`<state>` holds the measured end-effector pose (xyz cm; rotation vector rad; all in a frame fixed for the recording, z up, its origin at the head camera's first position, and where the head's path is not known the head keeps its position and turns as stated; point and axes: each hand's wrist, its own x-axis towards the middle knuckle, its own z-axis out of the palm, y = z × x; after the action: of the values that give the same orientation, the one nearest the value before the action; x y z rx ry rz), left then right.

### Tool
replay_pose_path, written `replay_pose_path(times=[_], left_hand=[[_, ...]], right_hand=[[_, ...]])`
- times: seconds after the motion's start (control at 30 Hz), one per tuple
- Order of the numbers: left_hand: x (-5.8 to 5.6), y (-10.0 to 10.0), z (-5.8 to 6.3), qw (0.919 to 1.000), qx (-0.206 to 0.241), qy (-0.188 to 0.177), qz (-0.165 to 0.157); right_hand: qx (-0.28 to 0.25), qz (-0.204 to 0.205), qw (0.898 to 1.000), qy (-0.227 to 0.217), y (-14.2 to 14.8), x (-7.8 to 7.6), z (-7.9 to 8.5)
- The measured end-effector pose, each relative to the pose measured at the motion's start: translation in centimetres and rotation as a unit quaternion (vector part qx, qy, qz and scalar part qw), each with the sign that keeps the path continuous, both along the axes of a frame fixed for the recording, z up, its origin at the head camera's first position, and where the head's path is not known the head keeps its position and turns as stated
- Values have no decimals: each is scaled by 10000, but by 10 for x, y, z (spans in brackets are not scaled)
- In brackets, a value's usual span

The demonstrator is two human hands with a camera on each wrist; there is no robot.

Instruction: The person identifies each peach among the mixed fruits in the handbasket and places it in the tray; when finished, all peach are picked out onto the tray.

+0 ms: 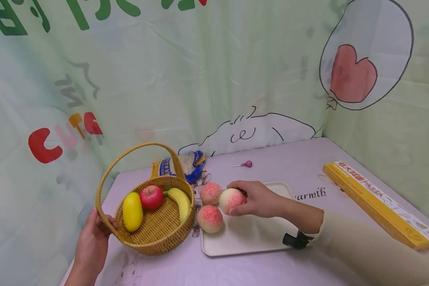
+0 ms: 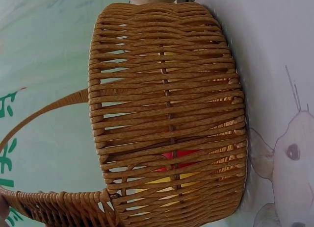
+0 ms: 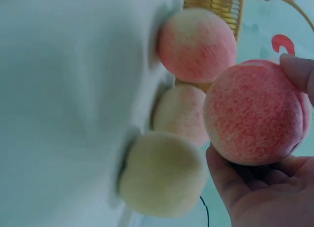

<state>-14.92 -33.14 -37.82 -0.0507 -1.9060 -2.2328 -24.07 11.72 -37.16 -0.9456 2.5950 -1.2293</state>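
Note:
My left hand (image 1: pixel 93 238) grips the handle of a woven basket (image 1: pixel 161 244) near its base. Inside the basket lie a red apple (image 1: pixel 151 197), a yellow mango-like fruit (image 1: pixel 132 212) and a banana (image 1: pixel 180 202). My right hand (image 1: pixel 261 200) holds a pink-and-white peach (image 1: pixel 232 201) between thumb and fingers, over the left part of a white tray (image 1: pixel 250 251). Two peaches, one behind (image 1: pixel 211 193) and one in front (image 1: pixel 210 219), sit at the tray's left edge. A paler peach (image 3: pixel 164 174) shows in the right wrist view; my hand hides it in the head view.
Behind the basket lies a blue-and-yellow food bag (image 1: pixel 194 167). A purple lollipop (image 1: pixel 248 163) rests at the back of the table (image 1: pixel 293 155). On the right is a long yellow pasta box (image 1: pixel 382 204). Printed curtains (image 1: pixel 200 79) enclose the table's back and sides.

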Motion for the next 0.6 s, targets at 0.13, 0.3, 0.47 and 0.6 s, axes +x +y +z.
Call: replay_pose_path(times=[0.13,0.3,0.47,0.6], left_hand=[[0,0,1,10000,-41,-55,26],[1,0,2,10000,-30,16,-46],[1,0,1,10000,40,-2,-67],[2,0,2,10000,32,-50,-42]], right_hand=[[178,-64,9995,250,3,9,-13],[373,-174,9988,281,3,16,-24],[435,-254,9983,294,1,19,-31],[474,-224,9980,364,0,19,-34]])
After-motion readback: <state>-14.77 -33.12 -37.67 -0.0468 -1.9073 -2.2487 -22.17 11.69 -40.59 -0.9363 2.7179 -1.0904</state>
